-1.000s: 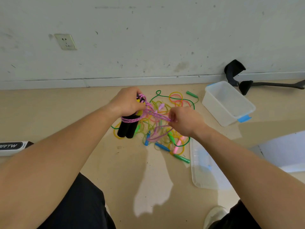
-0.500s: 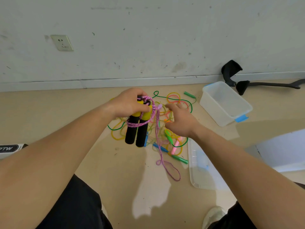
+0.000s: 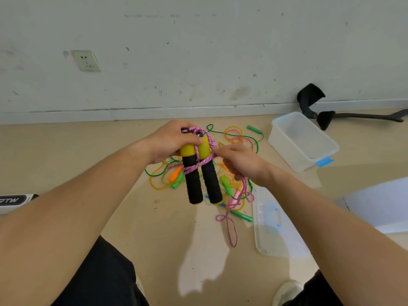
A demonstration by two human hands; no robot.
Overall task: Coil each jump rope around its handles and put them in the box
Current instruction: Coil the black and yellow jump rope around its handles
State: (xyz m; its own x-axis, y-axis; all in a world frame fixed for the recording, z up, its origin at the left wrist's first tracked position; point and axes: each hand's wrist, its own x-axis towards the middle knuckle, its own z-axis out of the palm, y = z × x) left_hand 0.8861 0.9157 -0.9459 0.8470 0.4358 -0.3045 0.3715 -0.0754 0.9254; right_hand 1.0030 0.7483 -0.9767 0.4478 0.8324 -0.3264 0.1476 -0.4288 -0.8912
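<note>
Your left hand [image 3: 170,140] grips the two handles [image 3: 202,180] by their yellow top ends, fingers curled round both, so they hang side by side in the air in front of you with the black foam ends pointing down and leaning a little toward your right. That long axis, top to bottom, is what the next wrap turns on: each turn has to cross it, not run along it. The pink rope [image 3: 196,167] already crosses the pair about midway down in a slanted band, and it also loops over the top caps by your left fingers. From the handles it runs to your right hand [image 3: 242,164], which sits just beside them on their right and pinches the rope close to the yellow sections; the fingers look curled round the cord as it passes through. Below that hand the loose tail [image 3: 231,230] hangs down and ends in a long loop near the floor [image 3: 154,228], so there is plainly more cord to take up. The free rope lies to the right of and below the handles, so your right hand is the one placed to carry it round while your left holds the bundle. The box [image 3: 287,151] stands open, well apart on your far right, with its lid [image 3: 278,235] flat on the floor nearer you and the pile of other ropes [image 3: 234,138] behind the handles.
</note>
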